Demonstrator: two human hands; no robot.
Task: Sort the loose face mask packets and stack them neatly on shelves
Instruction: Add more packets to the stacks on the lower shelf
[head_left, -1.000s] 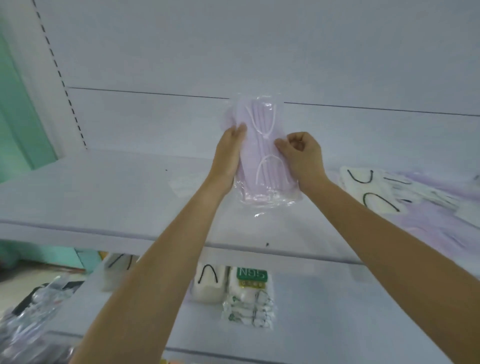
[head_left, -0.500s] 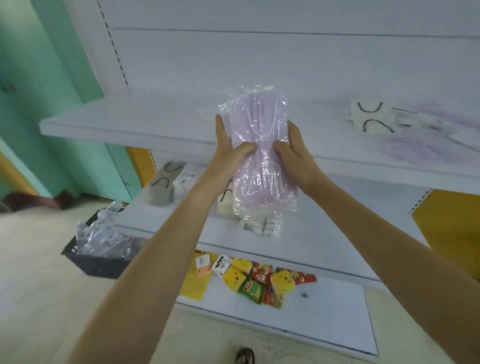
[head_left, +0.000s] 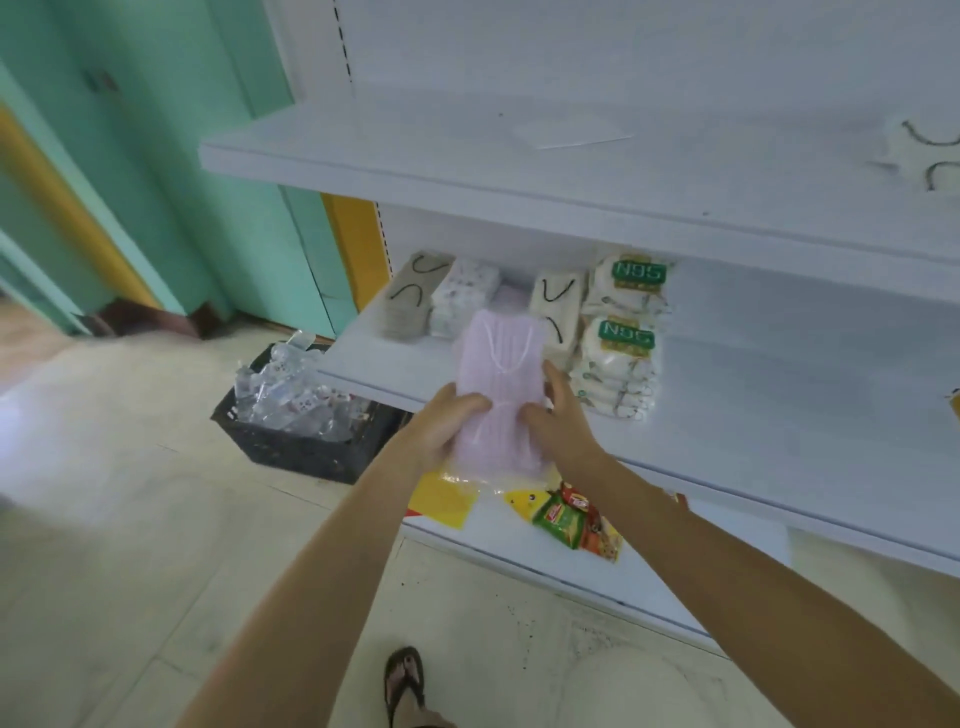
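Clamped on lilac packet (head_left: 501, 364) at its 6 o'clock end with left grip (head_left: 441, 431) and right grip (head_left: 563, 423), leaving 12 o'clock end free, probably for sliding onto matching stack (head_left: 506, 297).

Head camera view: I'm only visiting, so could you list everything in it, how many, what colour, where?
middle shelf: one, white, carrying the mask stacks
pink mask packet: one, pale pink, held in front of it
grey mask stack: one, grey, leftmost on that shelf
patterned mask stack: one, white, right of the grey one
cream mask stack: one, cream with black loops, further right
green-labelled packs: two stacks, white, rightmost
crate: one, black, on the floor, holding clear packets
snack packets: several, yellow, green, red, bottom shelf
foot: one, dark sandal, floor
left hand: one, grips the packet's left side
right hand: one, grips its right side
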